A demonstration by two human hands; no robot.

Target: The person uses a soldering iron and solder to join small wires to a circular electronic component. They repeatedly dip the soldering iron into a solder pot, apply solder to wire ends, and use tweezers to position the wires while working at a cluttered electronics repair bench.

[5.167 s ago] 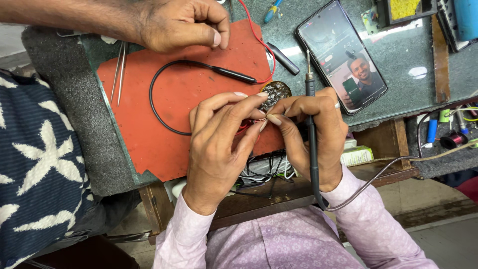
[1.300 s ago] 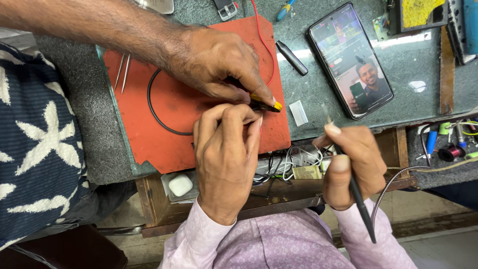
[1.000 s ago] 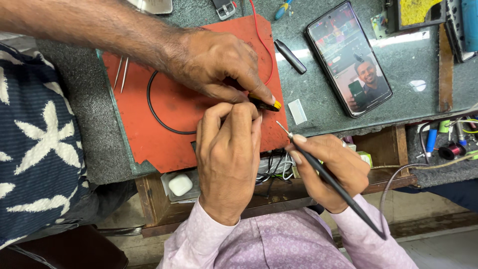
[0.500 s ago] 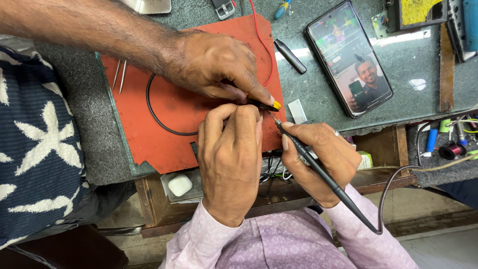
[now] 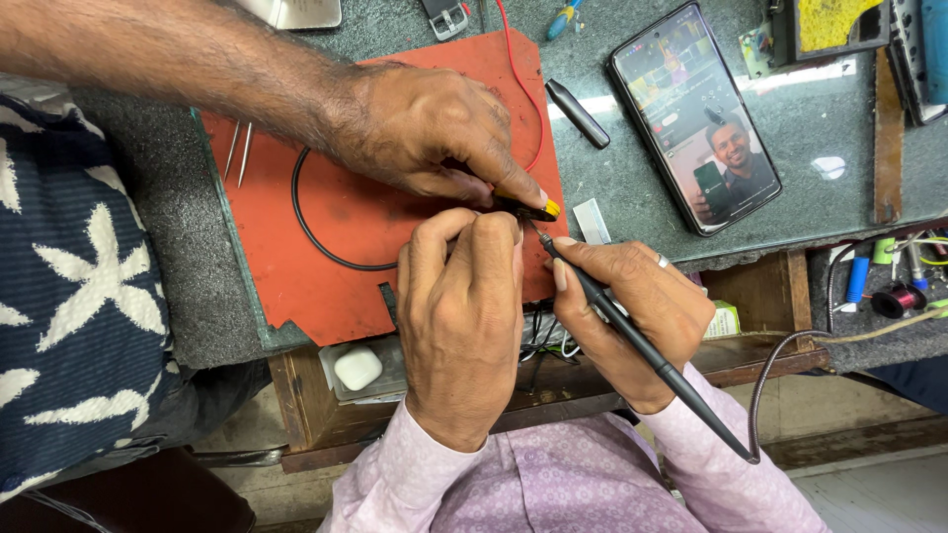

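On the near edge of a red work mat (image 5: 296,266), the left hand (image 5: 462,316) curls tight over a hidden small part, steadying it. The right hand (image 5: 632,316) grips a soldering iron (image 5: 632,341) pen-style, tip touching there. A co-worker's hand (image 5: 425,128) pins a yellow-tipped tool (image 5: 528,205) just beyond.

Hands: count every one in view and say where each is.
3. The left hand and right hand meet at the red mat's near edge; the right holds a black corded tool. Another person's hand reaches in over the mat.
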